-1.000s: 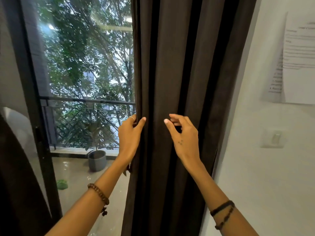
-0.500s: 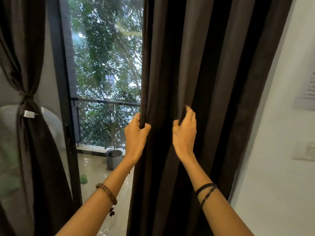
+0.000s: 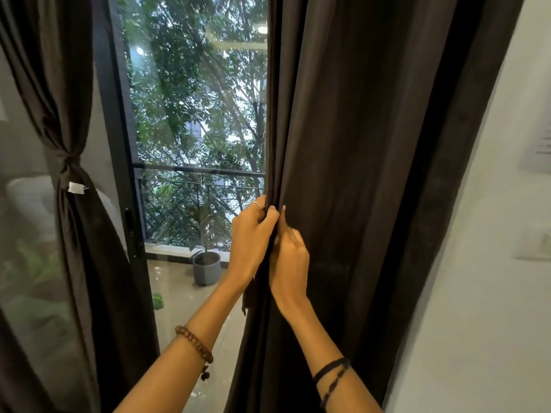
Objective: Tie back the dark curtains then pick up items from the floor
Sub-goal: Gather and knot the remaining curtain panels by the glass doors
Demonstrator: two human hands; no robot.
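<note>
A dark brown curtain (image 3: pixel 372 144) hangs loose on the right of the glass door. My left hand (image 3: pixel 250 242) grips its left edge at about waist height, thumb and fingers curled round the folds. My right hand (image 3: pixel 290 257) sits right beside it, fingers tucked into the same gathered edge. On the left a second dark curtain (image 3: pixel 74 234) is tied in the middle with a knot (image 3: pixel 68 166) carrying a white tag. No floor items show inside the room.
The black door frame (image 3: pixel 119 144) stands between the two curtains. Outside, beyond a railing (image 3: pixel 196 171), a grey plant pot (image 3: pixel 206 268) sits on the balcony floor. A white wall (image 3: pixel 492 263) with a switch (image 3: pixel 533 245) and a paper is at right.
My hands have come together on the curtain's left edge, the right one moving left. The view has swung left, bringing the tied left curtain further in.
</note>
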